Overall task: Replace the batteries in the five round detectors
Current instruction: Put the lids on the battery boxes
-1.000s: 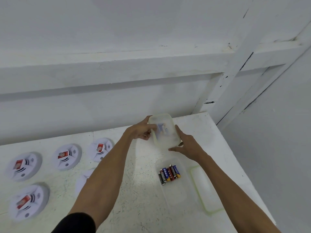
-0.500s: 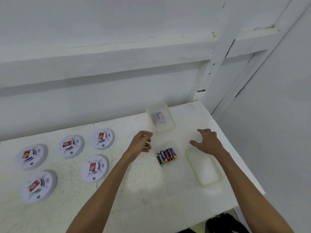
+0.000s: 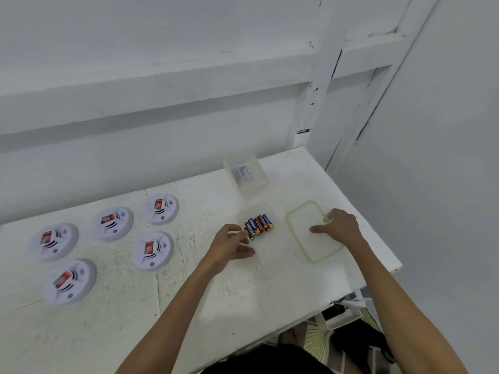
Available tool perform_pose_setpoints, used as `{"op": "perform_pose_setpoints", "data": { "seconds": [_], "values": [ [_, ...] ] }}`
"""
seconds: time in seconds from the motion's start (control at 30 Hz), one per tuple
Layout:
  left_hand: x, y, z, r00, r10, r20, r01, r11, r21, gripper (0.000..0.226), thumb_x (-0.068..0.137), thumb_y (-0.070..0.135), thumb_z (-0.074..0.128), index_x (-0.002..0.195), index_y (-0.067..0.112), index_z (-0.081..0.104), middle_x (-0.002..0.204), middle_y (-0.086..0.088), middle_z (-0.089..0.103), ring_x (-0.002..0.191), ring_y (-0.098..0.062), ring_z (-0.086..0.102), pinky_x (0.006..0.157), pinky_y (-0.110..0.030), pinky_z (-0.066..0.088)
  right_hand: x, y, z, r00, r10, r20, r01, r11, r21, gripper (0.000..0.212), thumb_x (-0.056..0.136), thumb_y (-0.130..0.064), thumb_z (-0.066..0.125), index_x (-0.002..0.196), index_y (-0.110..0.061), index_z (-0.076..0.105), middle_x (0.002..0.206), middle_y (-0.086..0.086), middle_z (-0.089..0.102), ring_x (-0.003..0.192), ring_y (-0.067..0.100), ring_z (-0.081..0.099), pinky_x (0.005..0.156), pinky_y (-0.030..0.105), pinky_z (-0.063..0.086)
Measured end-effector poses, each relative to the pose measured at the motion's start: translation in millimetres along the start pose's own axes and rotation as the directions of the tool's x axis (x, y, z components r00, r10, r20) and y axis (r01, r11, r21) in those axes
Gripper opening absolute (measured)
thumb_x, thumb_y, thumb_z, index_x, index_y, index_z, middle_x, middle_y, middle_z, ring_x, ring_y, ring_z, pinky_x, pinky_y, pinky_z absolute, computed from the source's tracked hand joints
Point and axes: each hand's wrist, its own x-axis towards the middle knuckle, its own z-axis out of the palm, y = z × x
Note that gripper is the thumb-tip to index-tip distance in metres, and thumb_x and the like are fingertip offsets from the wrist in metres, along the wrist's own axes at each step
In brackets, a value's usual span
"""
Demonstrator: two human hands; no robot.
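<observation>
Now, from left: five round detectors (image 3: 152, 251) lie apart on the white surface (image 3: 243, 292), each showing a red block at its centre. The left hand (image 3: 229, 245), its grip released and holding nothing, reaches to the edge of a clear tub (image 3: 270, 249) holding a cluster of cylindrical batteries (image 3: 258, 225). A smaller tub (image 3: 247, 171) sits behind. The right hand (image 3: 340, 229), grip likewise released, rests on a green-rimmed lid (image 3: 313, 255). Fetching cells appears to be next: pinching one battery at a time should keep the rest from rolling.
</observation>
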Motion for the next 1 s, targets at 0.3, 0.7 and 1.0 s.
{"op": "perform_pose_setpoints", "data": {
  "seconds": [0.3,0.7,1.0],
  "values": [
    [-3,2,17,0.996,0.070,-0.058,-0.072,0.997,-0.037,0.032,0.104,0.023,0.064,0.127,0.002,0.055,0.098,-0.017,0.068,0.067,-0.028,0.074,0.067,-0.037,0.065,-88,-101,34,0.912,-0.354,-0.207,0.305,0.923,-0.237,0.040,0.100,-0.015,0.043,0.140,-0.016,0.042,0.105,0.015,0.061,0.097,0.034,0.059,0.070,0.034,0.036],
    [-6,-2,15,0.990,0.114,-0.080,-0.119,0.991,-0.061,0.013,0.099,0.018,0.069,0.104,0.006,0.070,0.092,-0.013,0.070,0.078,-0.023,0.072,0.065,-0.029,0.060,-95,-102,78,0.842,-0.490,-0.227,0.428,0.862,-0.272,0.048,0.096,-0.043,0.050,0.134,-0.014,0.055,0.138,0.008,0.053,0.123,0.029,0.047,0.086,0.039,0.052],
    [2,-4,18,0.970,0.096,-0.224,-0.096,0.995,0.011,0.038,0.093,0.027,0.078,0.118,0.005,0.059,0.107,-0.006,0.064,0.091,-0.022,0.067,0.074,-0.036,0.062,-53,-73,48,0.951,-0.305,-0.054,0.309,0.925,0.220,0.056,0.094,-0.036,0.067,0.142,-0.011,0.051,0.139,0.006,0.059,0.124,0.024,0.057,0.101,0.030,0.043]
  ]
}}
